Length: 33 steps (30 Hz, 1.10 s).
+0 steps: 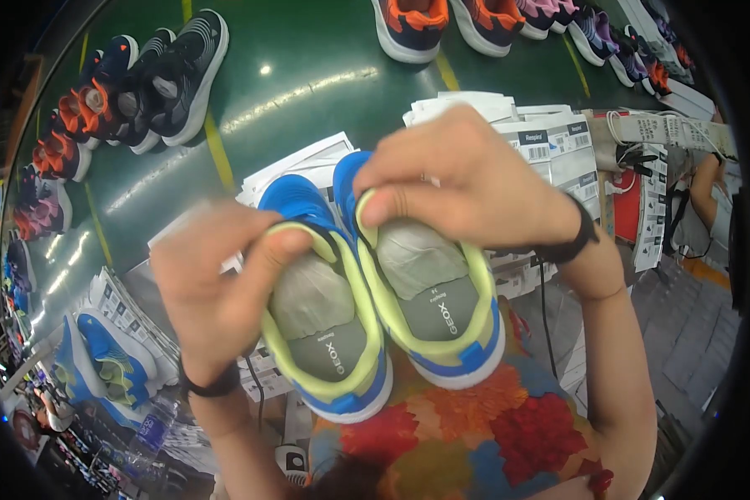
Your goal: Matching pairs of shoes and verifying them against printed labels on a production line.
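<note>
Two blue sneakers with lime-yellow linings and white soles are held side by side in front of me, heels toward me. My left hand (pixel 212 279), slightly blurred, pinches the tongue of the left sneaker (pixel 318 354) between thumb and fingers. The tongue of the right sneaker (pixel 432 321) is gripped the same way by my right hand (pixel 467 179). Crumpled pale paper (pixel 312 292) fills the front of the left sneaker, and a similar wad of paper (pixel 417 257) sits in the right one. My fingers partly cover both toe ends. Each wrist carries a dark band.
Beyond the sneakers runs a green surface (pixel 300 125) with yellow lines, bearing dark-and-orange shoes (pixel 183 83) and several other pairs. Stacks of labelled white sheets (pixel 558 150) lie along its near edge. Blue sneakers (pixel 112 358) and a plastic bottle (pixel 152 429) are at left; a power strip (pixel 667 129) is at right.
</note>
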Tool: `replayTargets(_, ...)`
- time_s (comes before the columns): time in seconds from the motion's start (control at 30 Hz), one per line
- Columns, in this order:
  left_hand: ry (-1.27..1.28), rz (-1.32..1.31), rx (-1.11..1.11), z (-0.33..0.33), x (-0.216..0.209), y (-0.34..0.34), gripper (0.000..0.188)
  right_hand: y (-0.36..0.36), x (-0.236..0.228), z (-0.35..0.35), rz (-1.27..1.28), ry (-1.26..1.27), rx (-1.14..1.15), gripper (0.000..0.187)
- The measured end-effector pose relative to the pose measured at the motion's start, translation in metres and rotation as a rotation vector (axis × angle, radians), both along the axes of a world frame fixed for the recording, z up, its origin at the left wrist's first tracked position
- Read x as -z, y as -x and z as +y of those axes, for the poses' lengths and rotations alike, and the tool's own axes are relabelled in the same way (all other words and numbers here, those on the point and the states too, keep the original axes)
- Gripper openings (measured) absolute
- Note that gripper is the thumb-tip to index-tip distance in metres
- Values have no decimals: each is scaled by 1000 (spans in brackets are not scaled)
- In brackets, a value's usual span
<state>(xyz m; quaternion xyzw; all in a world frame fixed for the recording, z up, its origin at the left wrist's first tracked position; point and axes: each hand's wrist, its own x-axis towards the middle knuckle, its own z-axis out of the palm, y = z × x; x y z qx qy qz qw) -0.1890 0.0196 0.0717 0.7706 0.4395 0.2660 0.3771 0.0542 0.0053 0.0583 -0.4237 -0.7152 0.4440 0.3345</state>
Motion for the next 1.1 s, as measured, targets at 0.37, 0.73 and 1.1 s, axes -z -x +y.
replayTargets(0.37,475,-145,-185,1,3,10,15,16,8,9,125,437,29,24)
replayTargets(0.73,-563,-37,22,0,-64,14,22,12,-65,-8,-220,-651,129,26)
replayTargets(1.1,613,-1486,-83,-18,18,-8,66,-22,-3,-35,1106,439,391,92)
